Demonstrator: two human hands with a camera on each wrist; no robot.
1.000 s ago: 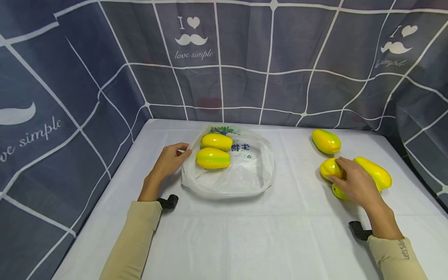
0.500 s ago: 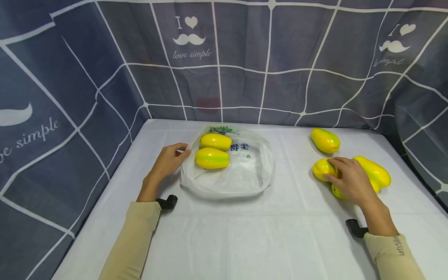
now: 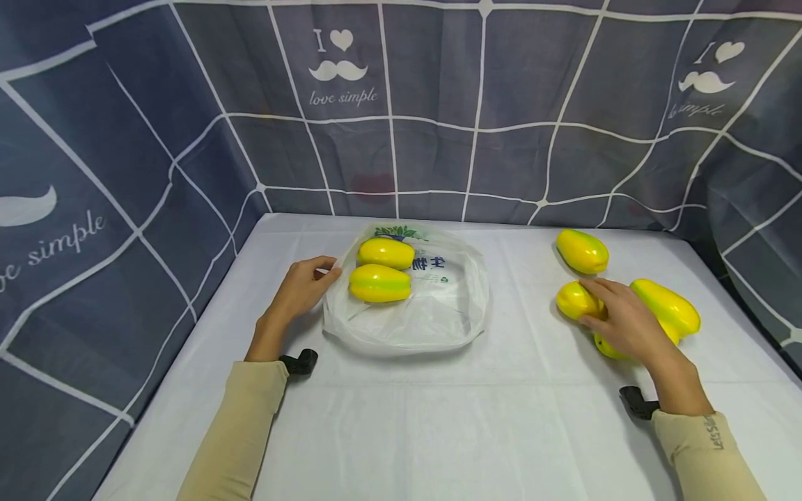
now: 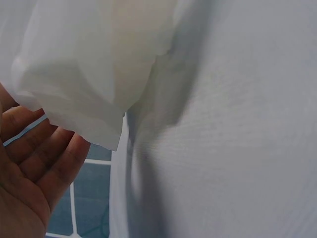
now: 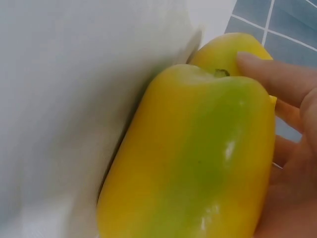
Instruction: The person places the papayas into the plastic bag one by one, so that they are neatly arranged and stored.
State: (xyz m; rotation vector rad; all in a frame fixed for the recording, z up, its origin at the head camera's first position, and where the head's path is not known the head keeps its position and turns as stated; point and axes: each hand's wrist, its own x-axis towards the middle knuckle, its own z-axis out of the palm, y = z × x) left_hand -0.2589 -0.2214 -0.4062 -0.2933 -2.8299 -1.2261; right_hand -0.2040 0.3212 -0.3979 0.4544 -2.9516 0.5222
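My left hand (image 3: 305,287) is at the left rim of a white plastic bag (image 3: 445,313), pinching its edge; in the left wrist view the fingers (image 4: 54,153) lie behind the thin plastic. Two yellow-green papayas (image 3: 380,283) rest side by side on the bag's left part. On the right, my right hand (image 3: 626,320) grips another papaya (image 3: 576,300) from above, its thumb on the near side. Beneath that hand lies a papaya (image 5: 193,158) with a stem scar, large in the right wrist view and partly hiding the held one (image 5: 223,52).
Another papaya (image 3: 583,252) lies farther back on the right, and one more (image 3: 669,306) sits right of my right hand. A white cloth (image 3: 438,431) covers the table. Dark gridded curtains (image 3: 426,153) stand behind and at the sides.
My right hand has shifted slightly left with the papaya in its grip, away from the other papayas beside it. The left hand and the bag have stayed in place.
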